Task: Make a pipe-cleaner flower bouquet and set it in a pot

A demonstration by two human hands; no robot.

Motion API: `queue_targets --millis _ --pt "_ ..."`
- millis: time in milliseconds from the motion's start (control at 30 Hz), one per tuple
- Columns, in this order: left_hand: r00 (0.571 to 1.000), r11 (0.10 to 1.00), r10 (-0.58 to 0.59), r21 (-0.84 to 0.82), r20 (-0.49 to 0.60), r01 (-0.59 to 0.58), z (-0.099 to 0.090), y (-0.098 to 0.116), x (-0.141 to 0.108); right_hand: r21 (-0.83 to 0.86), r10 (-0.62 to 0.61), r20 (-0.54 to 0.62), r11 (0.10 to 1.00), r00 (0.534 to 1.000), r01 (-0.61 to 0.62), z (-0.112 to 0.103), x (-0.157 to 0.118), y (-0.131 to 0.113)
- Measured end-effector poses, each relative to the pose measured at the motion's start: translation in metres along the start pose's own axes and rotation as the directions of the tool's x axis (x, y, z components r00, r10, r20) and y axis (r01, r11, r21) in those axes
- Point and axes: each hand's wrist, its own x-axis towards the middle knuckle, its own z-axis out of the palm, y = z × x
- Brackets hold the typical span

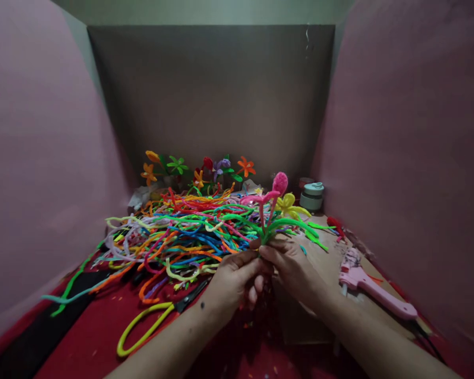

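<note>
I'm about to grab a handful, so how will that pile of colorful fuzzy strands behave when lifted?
The pile of strands is probably light, each looking thin. They likely bend yet hold shape, as the green leaves arch outward. Crossing ones may snag and lift together.

We see a red surface (90,337) bearing a heap of colourful fuzzy stems (193,231), yellow-handled scissors (180,304) and a brown board (319,258) topped by a pink glue gun (375,293).

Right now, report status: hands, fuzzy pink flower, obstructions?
Left hand, right hand: gripping green base of fuzzy pink flower. Flower upright. Yellow-handled scissors, multicoloured fuzzy-stem heap nearby; nothing seen blocking.
</note>
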Motion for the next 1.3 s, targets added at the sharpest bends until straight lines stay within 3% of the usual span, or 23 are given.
queue_targets --millis 67,167,300,500,600,767,867,1100,1300 --pt "0.991 0.982 0.040 -0.186 0.125 -0.016 0.000 0.000 0.003 -0.016 -0.082 -0.014 0.997 0.997 0.081 -0.003 0.000 -0.005" --pt "0.936 0.932 0.090 -0.361 0.340 0.042 0.000 -0.001 0.007 -0.036 -0.118 0.066 0.992 0.991 0.121 -0.005 0.000 -0.013" --pt "0.887 0.890 0.128 -0.445 0.445 0.095 0.000 -0.003 0.011 -0.129 -0.102 0.133 0.984 0.986 0.119 -0.006 0.000 -0.025" --pt "0.920 0.900 0.132 -0.433 0.369 0.044 -0.009 -0.008 0.011 -0.209 -0.117 0.157 0.967 0.981 0.148 -0.009 0.003 -0.034" --pt "0.940 0.903 0.102 -0.427 0.324 0.049 -0.013 -0.012 0.010 -0.270 -0.056 0.169 0.958 0.984 0.101 -0.014 0.001 -0.030" --pt "0.966 0.912 -0.038 -0.385 0.257 0.139 -0.009 -0.022 0.010 -0.437 0.130 0.034 0.894 0.991 -0.102 -0.025 -0.014 -0.019" --pt "0.966 0.939 -0.085 -0.304 0.245 0.159 -0.003 -0.028 0.011 -0.446 0.119 -0.032 0.887 0.992 -0.121 -0.032 -0.023 -0.013" --pt "0.994 0.973 -0.078 -0.212 0.082 0.093 0.003 -0.037 0.015 -0.565 0.107 -0.118 0.811 0.987 -0.155 -0.039 -0.029 -0.007" --pt "0.977 0.916 -0.142 -0.353 0.159 0.190 0.005 -0.037 0.014 -0.567 0.091 -0.126 0.810 0.988 -0.147 -0.041 -0.028 -0.009"
